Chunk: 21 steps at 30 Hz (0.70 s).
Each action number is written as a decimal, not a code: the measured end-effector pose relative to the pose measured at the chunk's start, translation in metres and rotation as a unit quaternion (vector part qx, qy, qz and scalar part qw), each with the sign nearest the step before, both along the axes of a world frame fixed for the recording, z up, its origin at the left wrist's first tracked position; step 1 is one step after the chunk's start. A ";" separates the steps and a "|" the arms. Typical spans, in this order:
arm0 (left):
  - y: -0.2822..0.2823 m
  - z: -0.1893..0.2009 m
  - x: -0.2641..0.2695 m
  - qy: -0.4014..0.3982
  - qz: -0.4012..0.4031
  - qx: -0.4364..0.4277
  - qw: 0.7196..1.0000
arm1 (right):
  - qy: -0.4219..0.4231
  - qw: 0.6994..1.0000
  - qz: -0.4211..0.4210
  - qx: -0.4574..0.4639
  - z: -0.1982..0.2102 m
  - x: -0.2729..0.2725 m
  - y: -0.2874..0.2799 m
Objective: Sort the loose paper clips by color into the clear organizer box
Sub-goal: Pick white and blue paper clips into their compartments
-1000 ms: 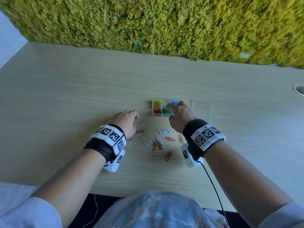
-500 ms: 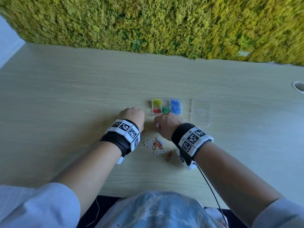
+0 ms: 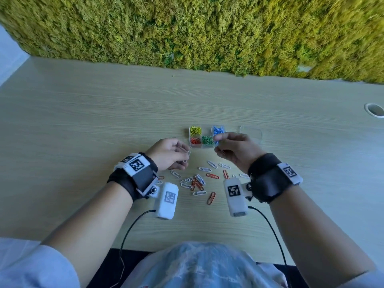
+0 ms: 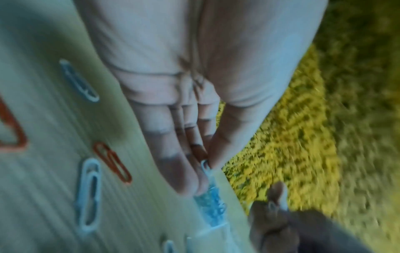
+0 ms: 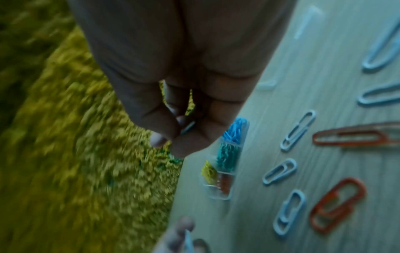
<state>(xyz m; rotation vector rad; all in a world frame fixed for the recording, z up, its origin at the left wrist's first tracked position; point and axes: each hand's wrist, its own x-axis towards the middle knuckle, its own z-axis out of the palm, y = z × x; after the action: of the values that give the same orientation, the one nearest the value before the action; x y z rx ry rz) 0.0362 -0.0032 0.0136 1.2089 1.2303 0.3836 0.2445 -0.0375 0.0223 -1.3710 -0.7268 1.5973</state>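
Observation:
The clear organizer box [image 3: 206, 129] holds yellow, orange, green and blue clips in separate compartments. My left hand [image 3: 186, 155] is raised just left of the box and pinches a white paper clip [image 3: 188, 156] between thumb and fingertips; the left wrist view shows that white clip [image 4: 205, 166]. My right hand [image 3: 217, 144] hovers at the box's near right corner with its fingers curled. In the right wrist view it pinches a pale clip [image 5: 188, 127] above the box [image 5: 225, 160]. Several loose white and orange clips [image 3: 199, 180] lie on the table between my wrists.
The box's clear lid [image 3: 251, 134] lies flat just right of the box. A moss wall [image 3: 187, 34] runs along the table's far edge. A cable hole [image 3: 375, 110] sits at the far right. Bare wooden table [image 3: 93, 121] stretches to the left.
Both hands have lifted off the pile of loose clips and turned thumbs inward. Each now pinches a clip, and the right hand has moved toward the box.

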 end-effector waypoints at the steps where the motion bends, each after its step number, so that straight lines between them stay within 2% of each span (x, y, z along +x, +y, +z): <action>1: 0.000 0.000 0.001 -0.052 0.014 -0.040 0.998 | 0.065 0.998 -0.022 -0.010 0.000 0.004 -0.002; 3: 0.000 0.001 0.005 -0.116 0.031 -0.080 0.990 | 0.125 0.991 -0.039 -0.017 0.000 0.009 -0.006; 5: -0.001 0.003 0.011 -0.147 0.037 -0.102 0.983 | 0.109 0.993 -0.035 -0.031 0.000 0.011 -0.006; 7: -0.001 0.002 0.016 -0.133 0.023 -0.105 0.985 | 0.021 0.999 -0.007 -0.046 -0.001 0.011 -0.005; 9: -0.001 -0.001 0.022 -0.037 -0.029 -0.065 0.997 | -0.135 0.988 0.065 -0.048 -0.002 0.009 -0.003; 10: -0.002 0.000 0.025 0.043 -0.073 -0.017 0.996 | -0.252 0.960 0.115 -0.043 -0.001 0.007 -0.002; 11: -0.002 0.000 0.028 0.127 -0.119 0.045 0.984 | -0.377 0.911 0.165 -0.031 -0.001 0.006 -0.001; 12: -0.003 0.001 0.031 0.195 -0.158 0.112 0.961 | -0.475 0.855 0.208 -0.017 -0.001 0.004 0.000; 13: -0.004 0.001 0.035 0.242 -0.189 0.166 0.937 | -0.539 0.808 0.239 -0.017 -0.001 0.002 0.000; 14: -0.005 0.001 0.038 0.273 -0.215 0.203 0.915 | -0.575 0.776 0.257 -0.027 -0.002 0.001 0.001; 17: -0.005 -0.002 0.047 0.329 -0.271 0.248 0.870 | -0.628 0.716 0.300 -0.055 -0.008 -0.003 0.004; 20: -0.005 -0.004 0.054 0.367 -0.307 0.268 0.836 | -0.701 0.628 0.334 -0.044 -0.009 -0.008 0.003; 21: -0.005 -0.005 0.056 0.372 -0.312 0.273 0.830 | -0.702 0.626 0.337 -0.045 -0.010 -0.009 0.003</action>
<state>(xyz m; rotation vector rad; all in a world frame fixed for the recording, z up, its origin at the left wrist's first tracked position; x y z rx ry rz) 0.0926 -0.0086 0.0089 2.3137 1.2957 -0.2991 0.2359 -0.0343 0.0125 -2.5409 -2.3023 0.6262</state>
